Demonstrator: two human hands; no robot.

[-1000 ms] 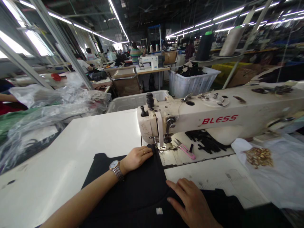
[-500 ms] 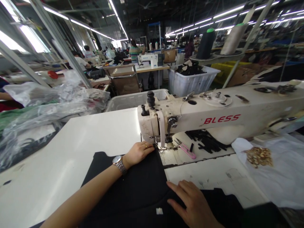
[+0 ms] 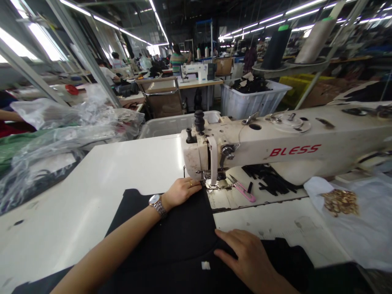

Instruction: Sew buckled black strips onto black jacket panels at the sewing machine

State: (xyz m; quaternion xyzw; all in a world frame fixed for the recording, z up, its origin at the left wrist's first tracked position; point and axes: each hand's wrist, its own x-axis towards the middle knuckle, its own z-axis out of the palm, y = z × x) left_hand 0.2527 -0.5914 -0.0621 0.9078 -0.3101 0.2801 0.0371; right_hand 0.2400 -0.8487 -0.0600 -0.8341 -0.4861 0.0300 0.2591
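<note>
Nearest me, my right hand (image 3: 248, 255) lies flat and open on a black fabric panel (image 3: 165, 241), gripping nothing, with a small white label (image 3: 206, 265) on the cloth just left of it. My left hand (image 3: 182, 192), below a steel wristwatch (image 3: 157, 205), is also open and unclenched, resting palm-down on the panel's far end. Of the two, it is the nearer to the presser foot (image 3: 213, 184), just beside it. The panel lies across the white tabletop (image 3: 92, 175), and its right edge runs away from me up to the foot. From here I can't tell whether the cloth sits under the foot.

Just beyond are pink thread snips (image 3: 243, 192) and a pile of black fabric strips (image 3: 271, 181), beneath the cream sewing machine head (image 3: 260, 153) marked BLESS. To the right, gold metal pieces (image 3: 339, 202) rest on a white cloth (image 3: 343, 232). On the left, clear plastic bags (image 3: 76, 126) are heaped up. Farther off, a co-worker (image 3: 177, 61) is near another sewing machine (image 3: 196, 71).
</note>
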